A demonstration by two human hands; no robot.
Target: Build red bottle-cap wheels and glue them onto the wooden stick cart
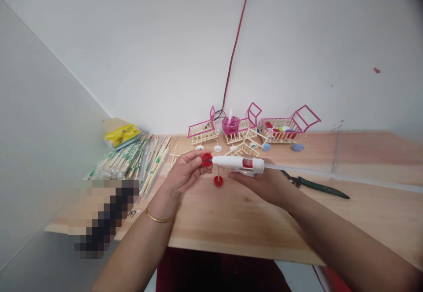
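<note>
Light wooden desk (238, 234): three cart-shaped wooden-stick frames with pink rims (203, 130) line the far edge, look built. Plain wooden-stick frame (246, 147) nearer, no pink rim, looks unfinished. Right hand (264, 186): grip wrapped round white plastic glue gun (238, 163), trigger hidden. Left hand (188, 171): grip pinching red round plastic cap (207, 160) above desk, well in from near edge, nozzle at its open face; can't tell if glued. Second red cap (218, 181) on desk bears upright wooden stick (218, 171), seemingly joined; held cap shows none yet.
</note>
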